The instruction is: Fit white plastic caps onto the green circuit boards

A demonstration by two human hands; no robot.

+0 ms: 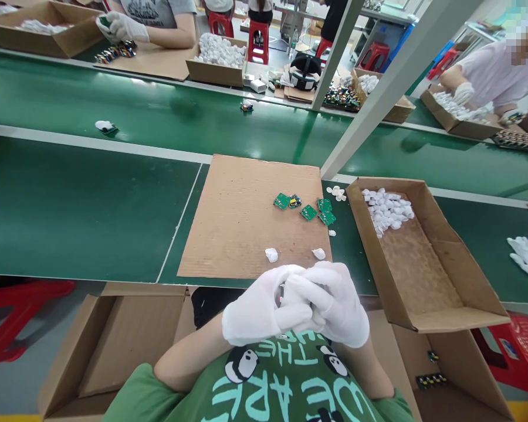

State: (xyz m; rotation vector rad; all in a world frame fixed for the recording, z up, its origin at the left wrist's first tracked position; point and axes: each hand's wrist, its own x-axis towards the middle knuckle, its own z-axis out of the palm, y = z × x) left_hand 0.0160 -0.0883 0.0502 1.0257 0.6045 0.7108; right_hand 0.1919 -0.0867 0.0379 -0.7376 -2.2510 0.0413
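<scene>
1. At the near edge of the cardboard sheet, the left hand and right hand, both gloved, meet before the person's chest, probably for close finger work.
2. The left fingers curl in, apparently grasping a small piece; the right fingers bend over it, but I cannot tell whether they grip it too.
3. Two white pieces lie separately just beyond the hands, likely for easy reach.
4. Farther off, toward the sheet's right side, green circuit boards lie loosely grouped, perhaps to leave the near part free.
5. To the right, an open carton keeps a white heap at its far end, presumably as supply.
6. The small piece shows only as a pale, pinkish-grey sliver between the gloves; its shape is hidden.
</scene>
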